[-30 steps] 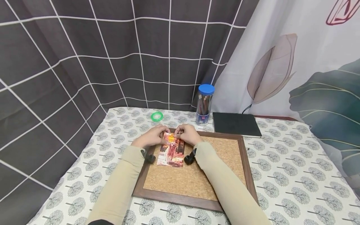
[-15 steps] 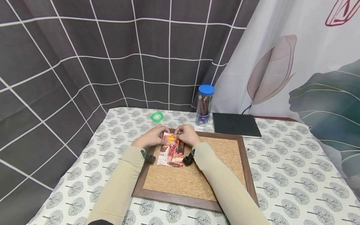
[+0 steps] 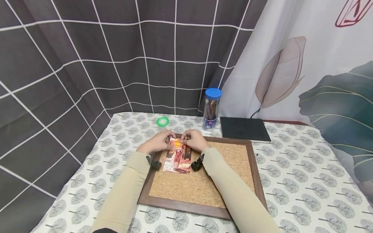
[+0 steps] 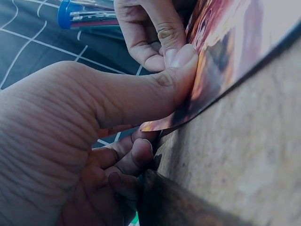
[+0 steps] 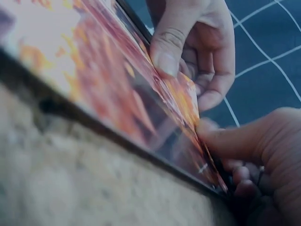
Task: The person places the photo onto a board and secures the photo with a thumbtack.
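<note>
Glossy photo (image 3: 177, 157) of a dog lies on my cork board (image 3: 204, 181), its top edge under both hands; left-wrist view: my left hand (image 4: 70, 141) thumb pinches its lifted corner; right-wrist view: my right hand (image 5: 254, 155) pinches the edge too; thin, bendy, slippery, I judge, so hold edges.

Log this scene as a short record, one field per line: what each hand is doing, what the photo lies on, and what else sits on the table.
left hand: thumb pressing the top edge of the dog photo
right hand: fingers pinching the photo's top edge, close beside the left hand
photo support: cork board with a wooden frame, photo in its far left corner
behind board: green tape roll, blue-lidded pen jar, black notebook
surface: table in a tree-print cloth
</note>
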`<move>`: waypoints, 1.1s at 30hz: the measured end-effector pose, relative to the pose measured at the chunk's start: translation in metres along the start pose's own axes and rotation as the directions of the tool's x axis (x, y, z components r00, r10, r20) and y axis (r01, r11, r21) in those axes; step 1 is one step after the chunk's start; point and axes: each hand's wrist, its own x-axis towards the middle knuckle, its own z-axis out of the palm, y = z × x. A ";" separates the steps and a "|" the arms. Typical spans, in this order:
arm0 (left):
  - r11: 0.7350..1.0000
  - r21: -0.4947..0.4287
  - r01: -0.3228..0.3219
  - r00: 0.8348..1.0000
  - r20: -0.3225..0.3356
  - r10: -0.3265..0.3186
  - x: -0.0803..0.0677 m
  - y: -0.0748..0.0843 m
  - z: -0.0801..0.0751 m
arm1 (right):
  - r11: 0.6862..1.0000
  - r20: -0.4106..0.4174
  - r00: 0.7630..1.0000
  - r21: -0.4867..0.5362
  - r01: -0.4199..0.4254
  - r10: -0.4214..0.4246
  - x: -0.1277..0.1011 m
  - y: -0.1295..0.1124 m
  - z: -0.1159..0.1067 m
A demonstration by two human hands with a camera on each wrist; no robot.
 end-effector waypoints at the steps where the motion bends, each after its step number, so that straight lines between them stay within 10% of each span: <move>1: 1.000 -0.001 -0.003 1.000 -0.004 0.003 -0.001 0.001 -0.001 | 1.000 -0.004 1.000 0.002 0.007 -0.007 0.000 0.001 0.000; 9: 0.999 0.042 0.015 0.999 -0.046 -0.013 -0.011 0.011 -0.006 | 0.997 0.050 0.997 0.042 0.060 -0.062 -0.016 0.011 -0.024; 19: 0.986 0.128 0.111 0.980 -0.180 -0.087 -0.066 -0.003 -0.060 | 0.992 -0.005 0.998 -0.115 0.055 -0.056 -0.104 0.059 -0.149; 26: 0.970 0.161 0.185 0.980 -0.102 -0.170 -0.103 -0.027 -0.073 | 0.974 -0.099 0.985 -0.165 -0.153 0.138 -0.174 0.110 -0.210; 33: 0.965 0.114 0.237 0.971 0.004 -0.239 -0.119 -0.028 -0.064 | 0.959 -0.088 0.977 -0.192 -0.208 0.194 -0.196 0.136 -0.214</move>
